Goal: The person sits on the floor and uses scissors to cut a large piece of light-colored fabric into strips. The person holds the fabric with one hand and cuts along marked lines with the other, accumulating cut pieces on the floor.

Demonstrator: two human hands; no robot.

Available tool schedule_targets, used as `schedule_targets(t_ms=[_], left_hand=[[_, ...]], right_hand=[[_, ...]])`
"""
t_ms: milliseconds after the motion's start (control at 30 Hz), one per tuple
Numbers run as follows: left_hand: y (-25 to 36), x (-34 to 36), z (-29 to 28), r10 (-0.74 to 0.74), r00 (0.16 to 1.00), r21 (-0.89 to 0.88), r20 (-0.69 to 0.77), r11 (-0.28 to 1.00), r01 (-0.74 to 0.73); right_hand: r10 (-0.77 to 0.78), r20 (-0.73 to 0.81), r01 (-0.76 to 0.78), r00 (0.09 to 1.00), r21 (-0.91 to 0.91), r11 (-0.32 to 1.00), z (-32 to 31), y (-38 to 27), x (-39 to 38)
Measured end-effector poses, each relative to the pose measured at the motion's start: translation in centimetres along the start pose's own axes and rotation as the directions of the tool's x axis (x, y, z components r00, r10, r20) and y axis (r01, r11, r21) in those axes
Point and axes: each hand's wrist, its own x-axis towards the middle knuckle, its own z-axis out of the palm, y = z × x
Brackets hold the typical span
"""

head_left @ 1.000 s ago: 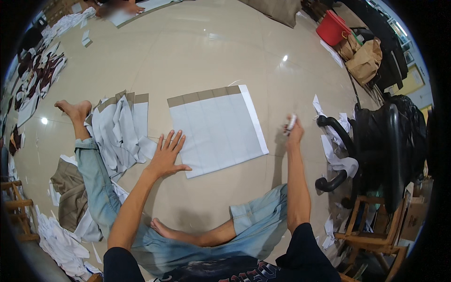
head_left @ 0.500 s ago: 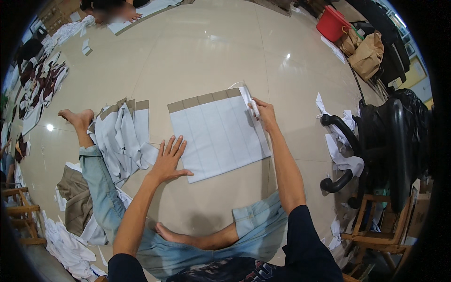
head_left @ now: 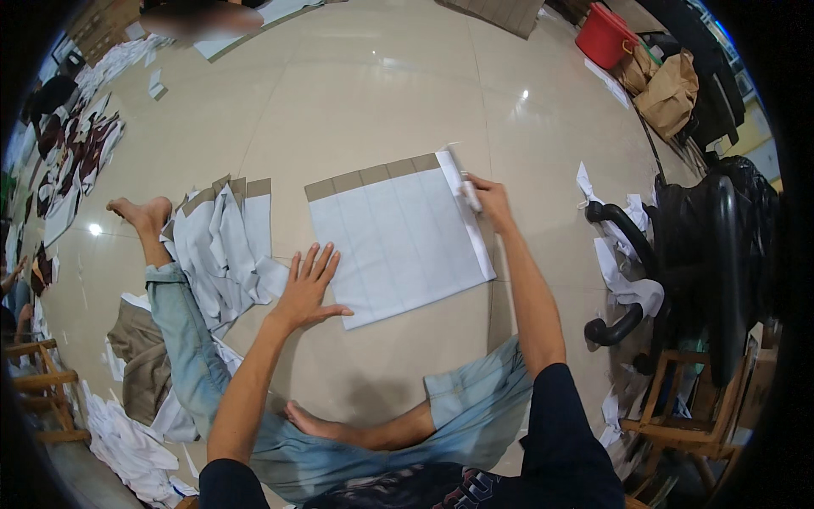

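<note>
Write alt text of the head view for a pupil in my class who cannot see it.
A left hand rests at the left edge of a flat, pale sheet with a brown band; the right hand holds a small white object at the sheet's white right strip. Crumpled fabric lies to the left.

The cloth [head_left: 398, 246] is coloured pale grey-blue, faintly lined, banded in taupe along its far edge and bordered in white at right. The tube [head_left: 471, 198] is finished in white. Pale grey and taupe are repeated in the left pile [head_left: 216, 246]. The floor [head_left: 381, 102] is toned beige, the jeans [head_left: 475, 383] faded blue, the far-right bucket [head_left: 604, 36] red.
</note>
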Motion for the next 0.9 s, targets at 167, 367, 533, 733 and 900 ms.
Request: schedule_targets(t_ms=[167, 367, 533, 733, 900], left_hand=[[1.0, 1.0, 0.6, 0.029, 0.999, -0.072, -0.029, 0.997, -0.031], [-0.1, -0.3, 0.7, -0.001, 0.999, -0.014, -0.044, 1.0, 0.0], [0.1, 0.2, 0.9, -0.002, 0.996, -0.096, -0.086, 0.995, -0.006], [0.4, 0.1, 0.6, 0.018, 0.994, -0.088, -0.107, 0.996, -0.027], [0.1, 0.2, 0.9, 0.021, 0.994, -0.052, -0.103, 0.998, -0.026]], right_hand=[[0.342, -0.703, -0.131, 0.624, 0.338, 0.932, -19.0, 3.3, 1.0], [0.212, -0.149, -0.074, 0.966, 0.626, 0.777, -15.0, 0.4, -17.4], [0.409, 0.456, -0.604, 0.791, 0.688, 0.401, 1.4, -5.8, -38.5], [0.439, 0.456, -0.627, 0.774, 0.65, 0.429, 7.9, -4.7, -44.8], [0.412, 0.408, -0.578, 0.815, 0.628, 0.521, 7.7, -3.9, -40.4]])
